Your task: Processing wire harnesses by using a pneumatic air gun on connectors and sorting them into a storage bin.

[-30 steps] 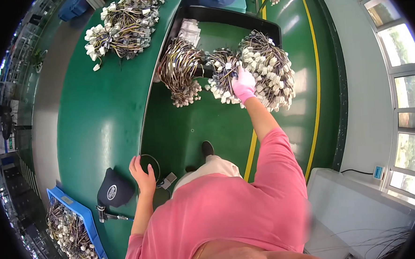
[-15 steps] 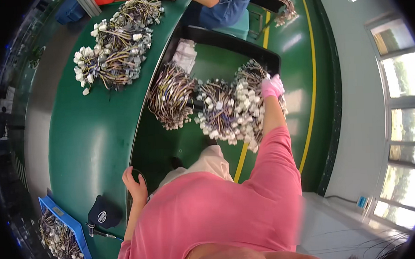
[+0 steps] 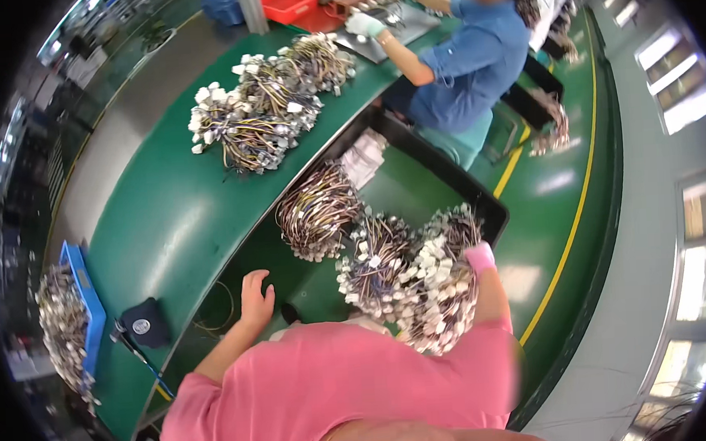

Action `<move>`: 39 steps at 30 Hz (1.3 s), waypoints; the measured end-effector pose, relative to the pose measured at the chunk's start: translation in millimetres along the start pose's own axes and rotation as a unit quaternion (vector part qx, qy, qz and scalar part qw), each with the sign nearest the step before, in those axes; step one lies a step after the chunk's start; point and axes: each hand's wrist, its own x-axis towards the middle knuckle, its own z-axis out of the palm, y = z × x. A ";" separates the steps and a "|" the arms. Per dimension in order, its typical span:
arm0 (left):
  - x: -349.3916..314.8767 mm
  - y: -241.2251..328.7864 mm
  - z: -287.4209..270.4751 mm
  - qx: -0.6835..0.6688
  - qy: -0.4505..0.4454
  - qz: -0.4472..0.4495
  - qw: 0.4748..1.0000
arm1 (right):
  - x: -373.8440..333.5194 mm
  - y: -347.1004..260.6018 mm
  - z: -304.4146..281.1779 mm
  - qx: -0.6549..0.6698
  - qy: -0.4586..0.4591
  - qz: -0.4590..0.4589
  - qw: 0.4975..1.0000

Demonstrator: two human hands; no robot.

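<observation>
My right hand (image 3: 480, 257), in a pink glove, is closed at the right side of a black bin (image 3: 461, 179). It touches the edge of a heap of wire harnesses with white connectors (image 3: 432, 284); whether it grips wires or the bin's rim is hidden. Beside that heap lie another harness bundle (image 3: 379, 255) and a coiled bundle of brown and yellow wires (image 3: 318, 213). My left hand (image 3: 257, 299) is bare, with fingers apart and nothing in it, near the front edge of the green table (image 3: 157, 223).
More harness bundles (image 3: 271, 105) lie on the table. A blue tray of harnesses (image 3: 94, 314), a dark cap (image 3: 145, 323) and a tool with a blue cord (image 3: 132, 348) are at the left. A co-worker in blue (image 3: 473, 70) sits beyond the bin, near a red tray (image 3: 287, 3).
My view has swung, showing more of the co-worker and far table. My left hand has come away from the table edge. My right hand stays at the same side of the bin.
</observation>
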 end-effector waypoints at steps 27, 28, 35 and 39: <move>121.9 219.6 24.6 -0.141 -0.139 0.401 0.895 | -204.4 -130.3 -103.5 -0.362 0.072 -0.753 0.546; 116.3 231.0 36.9 -0.163 -0.250 0.327 0.897 | -197.7 -128.1 -95.9 -0.360 0.080 -0.753 0.545; 45.7 198.7 117.9 -0.283 -0.277 0.095 0.913 | -206.7 -105.4 -38.9 -0.307 0.102 -0.778 0.539; 48.3 228.0 87.2 -0.322 -0.249 -0.039 0.913 | -215.8 -75.0 -49.5 0.023 0.247 -0.658 0.711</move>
